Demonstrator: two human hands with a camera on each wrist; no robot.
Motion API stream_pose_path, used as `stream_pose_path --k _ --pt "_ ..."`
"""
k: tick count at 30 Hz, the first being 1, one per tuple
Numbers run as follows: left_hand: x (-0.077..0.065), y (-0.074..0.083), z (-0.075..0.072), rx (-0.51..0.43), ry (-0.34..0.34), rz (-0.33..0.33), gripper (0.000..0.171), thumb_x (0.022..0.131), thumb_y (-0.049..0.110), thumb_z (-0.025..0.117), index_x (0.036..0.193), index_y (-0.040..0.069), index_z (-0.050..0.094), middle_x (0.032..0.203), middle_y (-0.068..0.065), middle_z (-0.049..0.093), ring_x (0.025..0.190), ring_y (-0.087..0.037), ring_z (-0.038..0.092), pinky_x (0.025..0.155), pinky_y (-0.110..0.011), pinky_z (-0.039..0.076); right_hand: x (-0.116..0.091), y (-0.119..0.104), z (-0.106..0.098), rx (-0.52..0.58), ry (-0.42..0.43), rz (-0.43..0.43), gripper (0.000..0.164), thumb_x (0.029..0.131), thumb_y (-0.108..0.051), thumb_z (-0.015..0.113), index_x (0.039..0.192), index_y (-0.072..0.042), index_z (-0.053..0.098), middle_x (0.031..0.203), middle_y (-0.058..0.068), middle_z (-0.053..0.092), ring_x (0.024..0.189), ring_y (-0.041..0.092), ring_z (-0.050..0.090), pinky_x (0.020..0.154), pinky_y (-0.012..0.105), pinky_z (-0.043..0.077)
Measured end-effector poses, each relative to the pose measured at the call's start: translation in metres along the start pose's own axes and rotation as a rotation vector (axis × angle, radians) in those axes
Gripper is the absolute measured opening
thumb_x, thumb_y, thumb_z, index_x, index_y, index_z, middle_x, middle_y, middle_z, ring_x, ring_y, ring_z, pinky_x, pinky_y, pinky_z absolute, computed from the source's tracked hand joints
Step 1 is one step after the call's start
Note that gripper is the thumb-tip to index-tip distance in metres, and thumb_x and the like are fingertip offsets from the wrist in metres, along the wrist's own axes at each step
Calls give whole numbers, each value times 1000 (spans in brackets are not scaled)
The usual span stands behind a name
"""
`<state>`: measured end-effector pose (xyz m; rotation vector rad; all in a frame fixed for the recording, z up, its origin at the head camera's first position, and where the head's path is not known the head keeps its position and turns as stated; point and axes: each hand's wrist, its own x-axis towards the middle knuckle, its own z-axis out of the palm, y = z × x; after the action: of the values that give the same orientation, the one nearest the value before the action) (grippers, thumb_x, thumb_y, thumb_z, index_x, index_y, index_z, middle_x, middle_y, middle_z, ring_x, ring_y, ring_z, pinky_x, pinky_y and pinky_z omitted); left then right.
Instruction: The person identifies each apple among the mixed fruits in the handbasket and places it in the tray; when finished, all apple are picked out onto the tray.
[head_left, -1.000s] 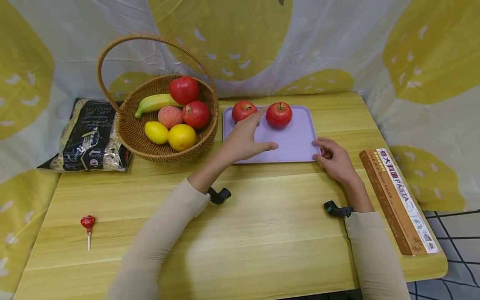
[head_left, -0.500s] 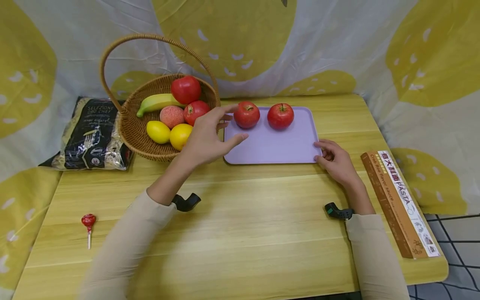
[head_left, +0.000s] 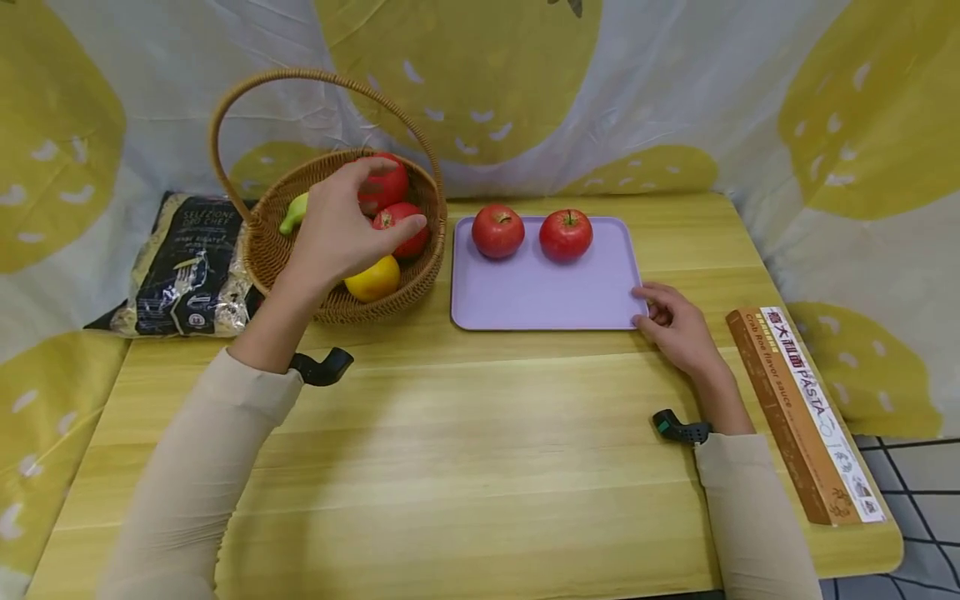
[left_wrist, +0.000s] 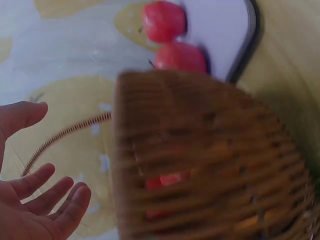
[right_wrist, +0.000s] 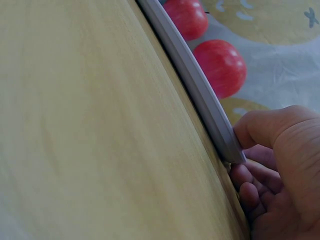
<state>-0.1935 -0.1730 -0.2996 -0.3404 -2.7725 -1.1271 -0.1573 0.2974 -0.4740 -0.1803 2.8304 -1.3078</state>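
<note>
There's a black printed bag (head_left: 191, 271) at the back left of the desk (head_left: 480, 483), a long PASTA box (head_left: 802, 417) along the right side, yellow-patterned cloth (head_left: 660, 92) hanging behind.

A lilac rectangular tray (head_left: 543, 292) lies flat at the far side, two red apples (head_left: 498, 232) upright in its far left part; left of it stands a brown wicker basket (head_left: 408, 298) holding assorted fruit (head_left: 372, 281).

In the head view the light is soft and quite even, with a pale glare on the middle of the table (head_left: 487, 442) and a faint shadow beside the left sleeve (head_left: 195, 467), while the left wrist view is dimmer, its basket (left_wrist: 215, 135) blurred, and the right wrist view slightly hazy.
</note>
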Motion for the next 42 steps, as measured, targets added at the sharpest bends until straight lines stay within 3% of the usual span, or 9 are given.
stream_pose_path --k 8,19,30,42 --pt "26 -24 -12 152 3 -79 80 87 50 75 151 10 49 147 -14 57 127 -36 54 102 -53 50 0 1 1 1 4 -8 43 99 -11 67 141 -3 62 136 15 55 87 16 46 71 15 37" --pt "46 -49 -18 211 -63 -207 97 87 62 69 161 11 32 164 -16 36 152 -43 28 120 -65 30 0 -2 0 5 -1 -2 43 99 -10 67 141 -3 61 138 15 54 89 18 46 72 15 37" --pt "52 -67 -8 215 -107 -206 99 86 60 73 162 15 30 163 -21 34 150 -47 29 115 -70 34 0 3 4 14 2 -13 44 98 -11 67 141 -4 62 139 15 54 88 16 46 72 15 38" --pt "60 -74 -4 230 -151 -226 107 84 65 71 165 16 21 167 -21 28 153 -47 23 116 -71 31 0 3 3 20 3 -13 44 98 -11 67 141 -4 62 137 15 55 87 16 46 72 14 38"
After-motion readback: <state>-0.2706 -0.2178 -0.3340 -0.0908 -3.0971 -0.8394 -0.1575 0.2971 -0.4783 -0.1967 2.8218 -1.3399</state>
